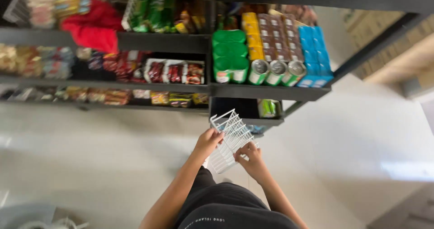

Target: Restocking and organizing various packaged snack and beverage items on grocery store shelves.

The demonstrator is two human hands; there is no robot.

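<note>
A white wire rack (230, 141) — thin parallel bars, empty, tilted — sits between both hands at the picture's centre, just below the dark shelving (266, 92). The left hand (209, 141) clasps its 9 o'clock edge, fingers curled over the wire; the right hand (251, 159) pinches its 4 o'clock edge. Green cans (275, 72) lie at 12 o'clock.

White wire rack (229, 138), dark shelves (266, 92)
</note>
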